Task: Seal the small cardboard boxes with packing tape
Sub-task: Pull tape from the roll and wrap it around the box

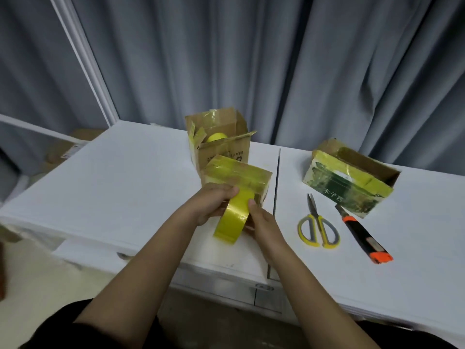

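Nearest the camera, both forearms are reaching forward over the front edge of the white tabletop (pixel 120 177), and the two hands are meeting around a roll of yellow packing tape (pixel 232 217). The left hand (pixel 214 202) is curling its grip over the top and left side of the roll, fingertips lying across the upper rim; the right hand (pixel 261 220) is closing on the right side, thumb pressed onto the band of tape, so both grips are holding the roll and neither is free. The roll is standing on edge, its flat faces turned left and right. Just beyond the hands, touching or nearly touching the roll, the small box (pixel 239 176) is lying already wrapped in yellow tape, its long axis running left to right across the person's front. That is the relation the next move probably turns on: the box is lying straight ahead of the roll, so tape would be drawn forward over it, and both hands look about equally near. To the right, apart from the hands, scissors (pixel 318 227) and an orange-and-black utility knife (pixel 362 235) are lying on the tabletop. Farther back, an open brown box (pixel 221 139) is holding another yellow roll, and a green printed box (pixel 349 180) is sitting at the right, flaps open. Grey curtains are hanging behind.
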